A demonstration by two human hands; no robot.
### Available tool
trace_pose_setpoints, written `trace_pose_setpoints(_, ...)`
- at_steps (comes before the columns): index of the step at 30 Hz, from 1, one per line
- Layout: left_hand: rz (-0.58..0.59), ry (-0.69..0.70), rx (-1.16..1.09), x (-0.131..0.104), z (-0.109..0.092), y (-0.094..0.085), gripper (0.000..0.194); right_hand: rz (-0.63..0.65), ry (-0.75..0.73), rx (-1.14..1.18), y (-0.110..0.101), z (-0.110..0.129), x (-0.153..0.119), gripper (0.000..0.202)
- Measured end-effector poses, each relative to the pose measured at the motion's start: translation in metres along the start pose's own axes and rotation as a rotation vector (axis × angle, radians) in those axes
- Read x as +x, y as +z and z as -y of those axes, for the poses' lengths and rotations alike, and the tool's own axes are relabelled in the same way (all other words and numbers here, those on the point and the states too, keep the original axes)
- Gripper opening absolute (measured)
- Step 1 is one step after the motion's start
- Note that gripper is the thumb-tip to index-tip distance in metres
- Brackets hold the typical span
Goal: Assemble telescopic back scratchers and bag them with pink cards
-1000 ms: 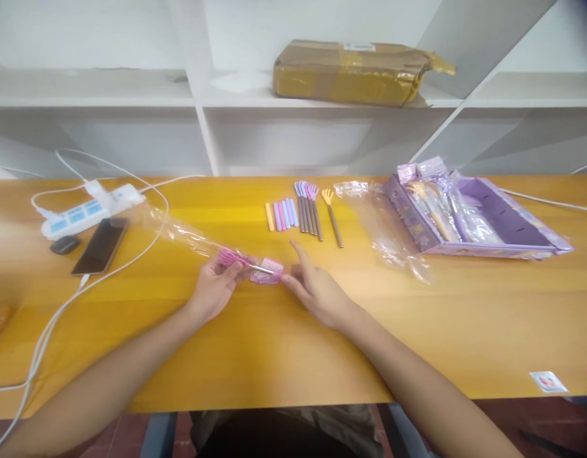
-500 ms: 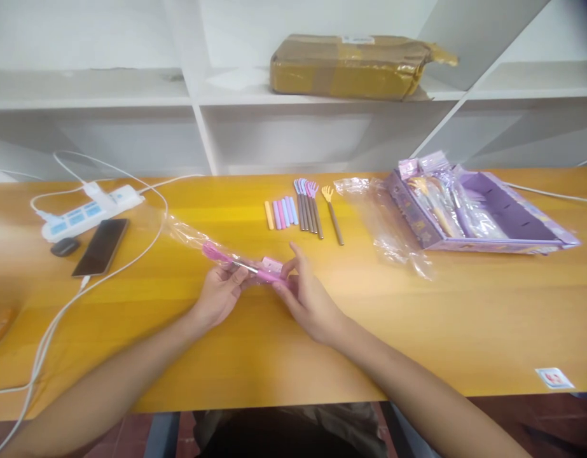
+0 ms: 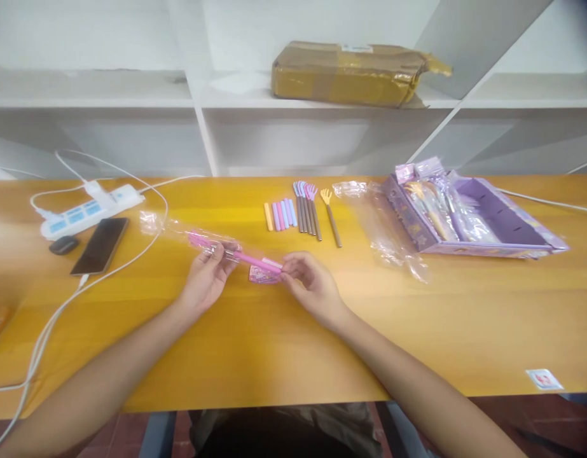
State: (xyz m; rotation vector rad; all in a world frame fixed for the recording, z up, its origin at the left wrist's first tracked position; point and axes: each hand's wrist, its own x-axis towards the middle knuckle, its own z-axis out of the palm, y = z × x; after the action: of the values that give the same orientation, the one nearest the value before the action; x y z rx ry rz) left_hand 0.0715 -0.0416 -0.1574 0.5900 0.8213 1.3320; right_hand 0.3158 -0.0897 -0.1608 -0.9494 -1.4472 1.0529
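A pink back scratcher (image 3: 255,259) is held level above the table, its claw end still inside a clear plastic sleeve (image 3: 179,230). My left hand (image 3: 206,275) is closed around the sleeve and the metal shaft near the claw. At the other end my right hand (image 3: 313,283) pinches the tip of the pink handle. A small printed card (image 3: 262,275) lies just under the handle. Beyond my hands are several back scratcher heads on dark rods (image 3: 307,207), one yellow-headed rod (image 3: 332,217) set apart, and a row of coloured handle tubes (image 3: 280,215).
On the right stands a purple box (image 3: 493,249) with wrapped scratchers, beside an emptied clear bag (image 3: 383,232). A power strip (image 3: 93,212), phone (image 3: 100,247) and white cables occupy the left. A taped carton (image 3: 345,76) sits on the shelf.
Both hands have drawn apart a little; more of the pink handle now shows between them. My left hand moved left and away from me, and my right fingers closed on the handle's end.
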Motion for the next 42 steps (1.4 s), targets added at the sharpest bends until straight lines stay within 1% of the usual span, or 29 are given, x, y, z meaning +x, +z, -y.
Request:
trace_pose_setpoints(2, -0.005, -0.008, 0.003, -0.001, 0.001, 0.000, 0.029, -0.020, 0.018, 0.039, 0.000, -0.001, 0.001, 0.024)
trace_pose_setpoints(4, 0.010, -0.026, 0.013, -0.005, 0.004, 0.001, 0.031, -0.018, 0.047, 0.081, 0.000, -0.001, 0.002, 0.028)
trace_pose_setpoints(7, 0.080, -0.078, 0.041, -0.013, 0.010, 0.005, 0.033, -0.001, 0.065, 0.115, 0.003, -0.001, 0.000, 0.033)
trace_pose_setpoints(9, 0.123, -0.109, 0.049, -0.019, 0.013, 0.008, 0.032, 0.015, 0.051, 0.091, 0.005, 0.000, -0.003, 0.034)
trace_pose_setpoints(11, 0.152, -0.126, 0.051, -0.024, 0.015, 0.010, 0.030, 0.019, 0.002, -0.029, 0.005, 0.001, -0.006, 0.031)
trace_pose_setpoints(14, 0.202, -0.140, 0.058, -0.028, 0.015, 0.012, 0.026, -0.016, -0.148, -0.315, 0.004, 0.003, -0.010, 0.023)
trace_pose_setpoints(16, 0.243, -0.144, 0.071, -0.030, 0.014, 0.012, 0.025, -0.037, -0.232, -0.447, 0.002, 0.004, -0.011, 0.024)
trace_pose_setpoints(20, 0.291, -0.182, 0.145, -0.037, 0.017, 0.013, 0.030, -0.015, -0.292, -0.554, 0.001, 0.006, -0.011, 0.031)
trace_pose_setpoints(23, 0.257, -0.193, 0.169, -0.042, 0.022, 0.015, 0.032, 0.017, -0.308, -0.574, 0.002, 0.005, -0.012, 0.033)
trace_pose_setpoints(26, 0.206, -0.187, 0.170, -0.044, 0.025, 0.016, 0.034, 0.087, -0.243, -0.591, -0.001, 0.006, -0.011, 0.049)
trace_pose_setpoints(28, 0.192, -0.187, 0.169, -0.044, 0.025, 0.016, 0.035, 0.192, -0.201, -0.559, -0.006, 0.007, -0.009, 0.068)
trace_pose_setpoints(30, 0.187, -0.189, 0.166, -0.042, 0.024, 0.016, 0.035, 0.311, -0.221, -0.520, -0.012, 0.008, -0.007, 0.086)
trace_pose_setpoints(31, 0.184, -0.188, 0.163, -0.041, 0.023, 0.015, 0.034, 0.356, -0.255, -0.519, -0.015, 0.009, -0.006, 0.091)
trace_pose_setpoints(32, 0.181, -0.190, 0.160, -0.039, 0.022, 0.015, 0.034, 0.391, -0.303, -0.540, -0.017, 0.011, -0.005, 0.089)
trace_pose_setpoints(33, 0.177, -0.192, 0.157, -0.038, 0.021, 0.015, 0.034, 0.415, -0.354, -0.574, -0.018, 0.012, -0.005, 0.081)
trace_pose_setpoints(35, 0.181, -0.201, 0.158, -0.035, 0.020, 0.014, 0.034, 0.443, -0.411, -0.642, -0.018, 0.016, -0.005, 0.048)
trace_pose_setpoints(36, 0.190, -0.207, 0.163, -0.034, 0.019, 0.014, 0.034, 0.441, -0.406, -0.665, -0.017, 0.018, -0.006, 0.033)
trace_pose_setpoints(37, 0.199, -0.211, 0.168, -0.033, 0.020, 0.013, 0.034, 0.428, -0.386, -0.677, -0.016, 0.019, -0.007, 0.023)
trace_pose_setpoints(39, 0.215, -0.211, 0.188, -0.032, 0.021, 0.011, 0.034, 0.379, -0.360, -0.679, -0.012, 0.022, -0.010, 0.016)
trace_pose_setpoints(42, 0.246, -0.217, 0.263, -0.034, 0.024, 0.009, 0.038, 0.325, -0.435, -0.699, -0.008, 0.024, -0.014, 0.014)
